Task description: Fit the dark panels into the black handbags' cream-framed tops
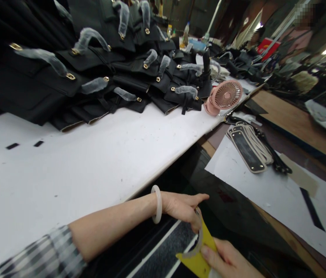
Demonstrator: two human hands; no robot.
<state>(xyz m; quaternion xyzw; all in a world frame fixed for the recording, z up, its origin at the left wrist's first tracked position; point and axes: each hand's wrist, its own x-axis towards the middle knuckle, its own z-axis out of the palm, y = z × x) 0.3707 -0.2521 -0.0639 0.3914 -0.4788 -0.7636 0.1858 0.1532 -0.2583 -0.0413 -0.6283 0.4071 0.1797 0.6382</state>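
In the lower part of the head view, a curved yellow piece with a greyish inner edge is bent between my hands; its exact kind I cannot make out. My right hand grips its lower right side, thumb pressed on the yellow face. At its upper end is my left hand, wearing a pale bangle. The left index finger points out to the right, while the other fingers curl against the piece's edge. Below the hands lies a dark panel with white stripes.
Several black handbags with plastic-wrapped handles are piled along the back of a white table. A pink fan stands at its far right corner. On the right, black-and-beige strap pieces lie on white paper. People appear in the background.
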